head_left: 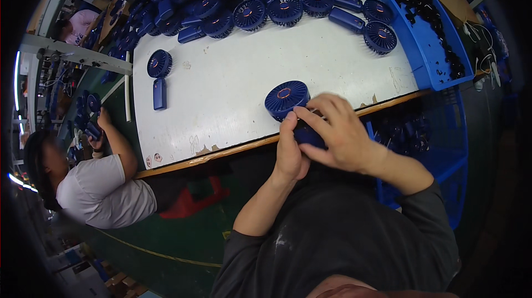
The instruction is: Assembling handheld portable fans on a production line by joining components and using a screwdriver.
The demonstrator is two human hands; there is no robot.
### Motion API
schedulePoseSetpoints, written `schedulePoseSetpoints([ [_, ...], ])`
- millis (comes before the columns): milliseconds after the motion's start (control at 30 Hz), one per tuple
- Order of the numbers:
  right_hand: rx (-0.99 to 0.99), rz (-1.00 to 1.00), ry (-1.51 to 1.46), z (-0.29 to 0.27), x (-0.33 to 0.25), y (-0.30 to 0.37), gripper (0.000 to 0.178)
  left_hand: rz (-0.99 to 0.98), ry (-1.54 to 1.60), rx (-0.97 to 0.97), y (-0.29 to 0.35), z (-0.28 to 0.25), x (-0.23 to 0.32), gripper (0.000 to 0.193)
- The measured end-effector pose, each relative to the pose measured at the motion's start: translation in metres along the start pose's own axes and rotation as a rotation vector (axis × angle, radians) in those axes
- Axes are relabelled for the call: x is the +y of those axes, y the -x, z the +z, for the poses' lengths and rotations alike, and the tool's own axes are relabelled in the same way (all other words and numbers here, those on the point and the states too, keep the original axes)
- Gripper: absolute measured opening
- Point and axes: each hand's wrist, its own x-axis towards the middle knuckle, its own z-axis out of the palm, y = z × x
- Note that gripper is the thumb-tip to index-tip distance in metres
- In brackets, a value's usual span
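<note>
Left fingers (287,126), right fingers (328,107) on blue fan (285,97), white table (221,95) edge (fan pile (207,7) beyond).

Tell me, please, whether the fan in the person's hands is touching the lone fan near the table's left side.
Apart: the head view shows bare white tabletop between the held fan and the lone fan.

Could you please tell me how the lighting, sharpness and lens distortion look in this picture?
Head view: light strips at far left burn out white; head view: the fan pile looks dim toward the top; head view: the right hand seems slightly soft; head view: the blue tray bows with the fisheye, and the corners fall black.
</note>
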Motion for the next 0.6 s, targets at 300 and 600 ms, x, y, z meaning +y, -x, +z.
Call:
schedulePoseSetpoints([
  [300,0.254,0.584,-0.771,0.023,0.033,0.103,0.052,0.791,-1.716,-0.164,-0.017,0.025,0.082,0.101],
  [600,0.359,1.234,0.226,0.07,0.209,0.378,0.047,0.586,-1.916,0.908,-0.07,-0.188,0.288,0.07],
])
